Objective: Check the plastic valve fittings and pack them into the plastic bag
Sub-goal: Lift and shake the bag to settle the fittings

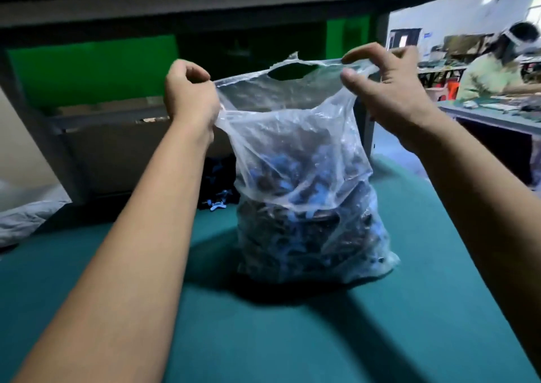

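Observation:
A clear plastic bag (pixel 295 136) stands on the green table (pixel 292 338), its lower half filled with dark and blue plastic valve fittings (pixel 304 230). My left hand (pixel 190 95) grips the bag's top edge on the left side. My right hand (pixel 383 87) pinches the top edge on the right, beside the cut-out handle hole. The bag's mouth is stretched between both hands. Behind the bag, a few loose fittings (pixel 218 204) lie on the table near a dark pile.
A grey machine frame with green panels (pixel 87 69) rises behind the table. Crumpled grey plastic sheeting (pixel 23 215) lies at the far left. At the right, another person (pixel 494 69) sits at a neighbouring workbench (pixel 497 113).

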`<action>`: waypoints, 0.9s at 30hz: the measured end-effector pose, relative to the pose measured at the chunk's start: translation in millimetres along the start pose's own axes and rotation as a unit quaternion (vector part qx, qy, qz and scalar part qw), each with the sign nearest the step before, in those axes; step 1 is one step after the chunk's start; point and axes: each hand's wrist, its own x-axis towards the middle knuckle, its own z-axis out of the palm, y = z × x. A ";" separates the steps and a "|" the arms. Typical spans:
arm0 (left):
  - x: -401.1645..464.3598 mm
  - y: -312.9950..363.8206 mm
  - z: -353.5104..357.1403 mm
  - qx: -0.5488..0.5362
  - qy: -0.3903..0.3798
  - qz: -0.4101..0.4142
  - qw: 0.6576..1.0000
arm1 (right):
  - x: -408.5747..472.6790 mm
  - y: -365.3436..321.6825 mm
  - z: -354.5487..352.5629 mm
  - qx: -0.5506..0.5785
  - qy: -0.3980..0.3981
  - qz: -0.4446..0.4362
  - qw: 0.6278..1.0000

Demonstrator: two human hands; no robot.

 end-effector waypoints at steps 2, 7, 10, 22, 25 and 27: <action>-3.4 0.7 1.2 -0.027 -0.040 0.001 0.999 | -4.2 2.1 1.8 -0.115 -0.073 -0.020 0.991; -12.0 16.1 -1.4 -0.136 -0.061 0.003 0.989 | 10.6 1.9 4.3 -0.209 -0.173 0.036 0.962; -7.2 23.9 -6.5 -0.195 -0.048 -0.036 0.979 | 10.3 10.6 5.2 -0.153 -0.168 0.075 0.971; -29.9 21.1 -17.0 -0.263 -0.096 -0.217 0.935 | 16.6 -35.1 -2.1 0.081 0.151 -0.133 0.976; -7.4 40.3 -21.0 -0.335 -0.019 -0.176 0.925 | 16.9 -39.0 -11.1 0.085 0.213 -0.182 0.956; -2.3 47.6 -18.0 -0.309 -0.041 -0.168 0.935 | 14.1 -32.5 -12.2 0.092 0.228 -0.169 0.954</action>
